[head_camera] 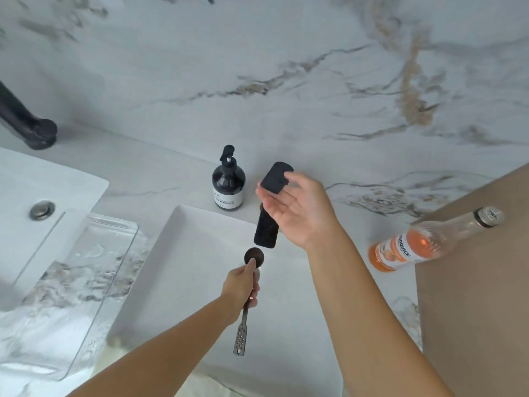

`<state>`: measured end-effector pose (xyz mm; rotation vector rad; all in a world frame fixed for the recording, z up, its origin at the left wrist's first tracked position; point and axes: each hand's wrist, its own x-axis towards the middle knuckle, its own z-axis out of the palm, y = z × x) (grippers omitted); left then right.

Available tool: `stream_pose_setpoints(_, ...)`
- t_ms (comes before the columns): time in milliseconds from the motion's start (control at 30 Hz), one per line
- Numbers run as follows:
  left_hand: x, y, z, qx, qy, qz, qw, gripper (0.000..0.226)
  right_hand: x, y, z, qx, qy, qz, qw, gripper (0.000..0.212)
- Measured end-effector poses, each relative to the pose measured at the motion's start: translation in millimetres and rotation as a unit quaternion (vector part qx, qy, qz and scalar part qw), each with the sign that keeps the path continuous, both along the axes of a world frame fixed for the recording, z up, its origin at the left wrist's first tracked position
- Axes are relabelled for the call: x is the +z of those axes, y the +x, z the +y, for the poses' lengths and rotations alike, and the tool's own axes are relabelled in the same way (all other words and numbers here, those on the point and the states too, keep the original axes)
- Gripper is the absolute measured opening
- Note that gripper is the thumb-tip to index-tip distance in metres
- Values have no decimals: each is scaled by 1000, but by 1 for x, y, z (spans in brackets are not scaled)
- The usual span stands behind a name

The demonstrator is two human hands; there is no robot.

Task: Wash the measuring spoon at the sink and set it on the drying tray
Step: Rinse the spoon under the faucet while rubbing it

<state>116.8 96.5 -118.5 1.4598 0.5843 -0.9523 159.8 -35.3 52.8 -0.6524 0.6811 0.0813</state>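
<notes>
Your left hand (pixel 242 285) fingers pinch the spoon (pixel 249 293), handle toward you, bowl beneath the sponge (pixel 270 206) loosely held by your right hand (pixel 297 209).

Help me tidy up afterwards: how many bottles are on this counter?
2: a dark pump bottle upright behind the white tray, and an orange drink bottle lying at the right. Others may sit outside the view.

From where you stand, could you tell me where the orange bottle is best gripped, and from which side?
Grip the orange bottle around its labelled body, coming from above. It lies on its side, neck pointing up-right against the brown board, so the round body is the widest exposed part. Both hands are occupied.
</notes>
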Motion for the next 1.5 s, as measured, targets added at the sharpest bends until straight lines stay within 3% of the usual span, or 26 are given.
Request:
stream_pose_setpoints(100,3,10,-7,14,45,-12,999,55,1,-2,-10,24,18,-31,999,55)
stream_pose_setpoints(167,1,16,-10,12,68,-25,997,54,-13,-12,-16,33,-41,-35,998,41)
stream_pose_setpoints(300,-3,19,-11,33,-19,0,999,48,-77,-56,-7,-39,-214,121,968,15)
stream_pose_setpoints(367,-1,19,-11,73,-91,21,993,32,-113,-83,17,77,-266,191,942,16)
stream_pose_setpoints(433,2,18,-11,86,-122,20,989,11,-137,-103,43,207,-260,217,918,36)
stream_pose_setpoints(500,1,18,-9,41,-101,-6,994,18,-146,-111,55,229,-216,208,926,56)
stream_pose_setpoints(567,4,23,-5,-37,-66,-66,995,16,-149,-112,50,217,-235,197,927,57)
stream_pose_setpoints(633,7,35,-1,-144,-4,-168,975,17,-148,-110,35,256,-365,195,873,53)
stream_pose_setpoints(700,9,49,3,-257,56,-260,929,17,-145,-104,17,297,-485,173,804,51)
stream_pose_setpoints(733,7,52,4,-275,60,-265,922,17,-143,-100,12,300,-498,164,797,51)
stream_pose_setpoints(900,11,47,-2,-144,-93,-95,981,26,-147,-91,53,219,-415,190,862,52)
stream_pose_setpoints(933,13,50,3,-159,-115,-71,978,26,-149,-97,53,234,-449,187,842,53)
stream_pose_setpoints(1000,16,57,13,-246,-100,-87,960,26,-149,-106,33,289,-558,196,753,53)
stream_pose_setpoints(1033,14,57,16,-283,-71,-130,948,27,-147,-106,21,289,-568,198,745,51)
stream_pose_setpoints(1100,10,52,12,-266,-13,-198,943,28,-142,-97,10,309,-542,188,759,48)
stream_pose_setpoints(1167,12,44,0,-183,-27,-211,960,30,-145,-85,31,272,-458,168,830,49)
stream_pose_setpoints(1200,10,41,-4,-154,-19,-201,967,31,-149,-83,44,258,-444,171,841,52)
stream_pose_setpoints(1267,7,44,-3,-172,-15,-196,965,31,-151,-88,50,267,-463,175,827,59)
stream_pose_setpoints(1333,14,51,4,-211,-42,-144,966,27,-147,-99,30,295,-565,180,750,56)
stream_pose_setpoints(1367,15,54,8,-253,-33,-158,954,26,-146,-104,21,288,-590,176,734,52)
stream_pose_setpoints(1433,18,56,8,-261,-31,-171,950,25,-141,-104,17,285,-546,162,771,49)
stream_pose_setpoints(1500,24,48,-2,-159,-74,-131,976,27,-144,-101,38,270,-483,145,820,53)
